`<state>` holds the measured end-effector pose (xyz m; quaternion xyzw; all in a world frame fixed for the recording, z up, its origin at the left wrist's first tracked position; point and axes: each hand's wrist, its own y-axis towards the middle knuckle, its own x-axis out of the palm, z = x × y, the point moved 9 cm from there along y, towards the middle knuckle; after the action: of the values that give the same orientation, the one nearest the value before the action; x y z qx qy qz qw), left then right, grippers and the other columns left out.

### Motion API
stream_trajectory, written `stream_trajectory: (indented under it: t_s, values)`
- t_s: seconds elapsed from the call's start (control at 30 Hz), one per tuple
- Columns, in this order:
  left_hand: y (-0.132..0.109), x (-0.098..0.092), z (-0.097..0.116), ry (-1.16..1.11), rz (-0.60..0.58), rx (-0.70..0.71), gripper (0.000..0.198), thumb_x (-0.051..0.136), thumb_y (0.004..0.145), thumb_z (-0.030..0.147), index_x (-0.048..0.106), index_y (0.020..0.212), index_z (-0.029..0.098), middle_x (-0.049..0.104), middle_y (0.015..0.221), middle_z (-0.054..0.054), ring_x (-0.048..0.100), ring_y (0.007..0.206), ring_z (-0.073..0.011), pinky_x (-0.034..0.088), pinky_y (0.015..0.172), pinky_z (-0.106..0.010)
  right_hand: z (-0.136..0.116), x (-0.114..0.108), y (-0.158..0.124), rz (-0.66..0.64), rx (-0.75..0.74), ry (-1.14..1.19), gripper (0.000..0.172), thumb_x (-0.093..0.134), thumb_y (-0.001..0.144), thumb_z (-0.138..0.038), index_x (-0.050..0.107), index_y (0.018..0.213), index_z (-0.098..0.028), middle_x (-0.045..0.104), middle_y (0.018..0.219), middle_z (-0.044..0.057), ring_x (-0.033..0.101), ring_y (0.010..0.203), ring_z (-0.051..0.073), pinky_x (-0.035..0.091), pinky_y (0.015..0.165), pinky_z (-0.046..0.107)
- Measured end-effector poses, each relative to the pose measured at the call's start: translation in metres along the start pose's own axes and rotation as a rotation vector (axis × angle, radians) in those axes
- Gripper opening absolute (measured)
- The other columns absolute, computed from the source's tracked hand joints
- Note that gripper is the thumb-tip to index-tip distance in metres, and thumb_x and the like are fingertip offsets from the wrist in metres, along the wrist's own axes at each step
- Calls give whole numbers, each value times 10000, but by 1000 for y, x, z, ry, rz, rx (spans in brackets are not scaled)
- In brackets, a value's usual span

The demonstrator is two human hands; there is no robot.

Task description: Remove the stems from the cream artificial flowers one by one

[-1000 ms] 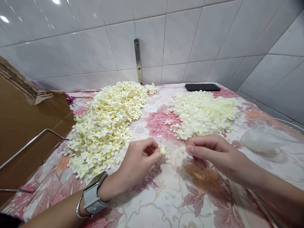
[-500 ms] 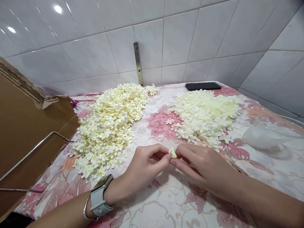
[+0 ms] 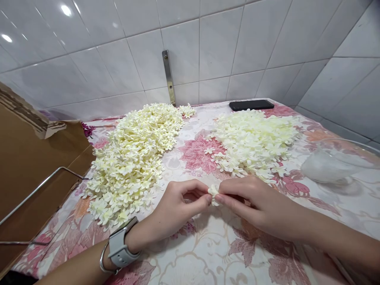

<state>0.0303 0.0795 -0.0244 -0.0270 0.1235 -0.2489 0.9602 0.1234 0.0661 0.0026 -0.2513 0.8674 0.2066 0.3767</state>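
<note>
At the lower centre of the frame, the left hand [image 3: 175,206] and right hand [image 3: 255,204] meet fingertip to fingertip, both pinched shut on one small cream flower [image 3: 213,191] held just above the floral worktop [image 3: 208,249], between the two flower heaps, within easy reach.
</note>
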Motion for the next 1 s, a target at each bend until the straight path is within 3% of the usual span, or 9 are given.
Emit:
stream_trajectory:
  t_s: [0.3,0.57,0.7,0.77,0.83,0.93,1.0]
  values:
    - [0,2,-8,-172,-22,-92,90,617,764,220,634,716,145,599,655,7,521,614,-98,396,583,-199,10,14,-4,-226,160,320,333,357,929,-329,338,622,-202,324,582,-42,349,544,112,264,509,250]
    - [-1,0,-9,-95,24,-128,41,586,690,139,606,656,148,558,578,31,478,558,-85,365,536,-190,15,19,-4,-269,217,427,327,429,871,-309,334,580,-194,307,565,-46,310,537,103,233,504,253]
    - [-5,-2,-5,-39,56,-149,54,570,655,121,595,619,153,544,554,37,473,537,-86,365,515,-190,18,19,-5,-258,249,597,318,476,804,-289,354,526,-193,290,505,-57,258,473,87,196,456,250]
    - [-5,-6,-4,-27,86,-155,57,568,646,121,589,606,155,548,543,35,483,529,-89,363,502,-189,21,10,-5,-198,252,658,319,470,788,-323,376,510,-198,314,486,-52,265,449,88,203,437,249]
    - [-3,-10,-6,-50,122,-160,67,569,649,126,579,590,156,553,526,32,484,515,-87,353,485,-184,30,-15,-4,-32,272,576,340,450,795,-367,381,504,-205,320,488,-44,276,444,93,213,431,251]
    - [1,-13,-9,-126,138,-162,83,589,663,150,576,581,154,559,510,30,489,506,-83,359,491,-178,46,-69,-12,332,362,71,391,457,814,-387,319,490,-214,257,482,-47,241,442,94,188,444,259]
    - [2,-12,-10,-170,134,-151,92,601,689,177,594,602,149,574,533,23,514,531,-87,385,522,-179,39,-95,-19,532,377,-343,444,512,797,-405,263,481,-219,233,448,-52,210,427,91,160,453,268]
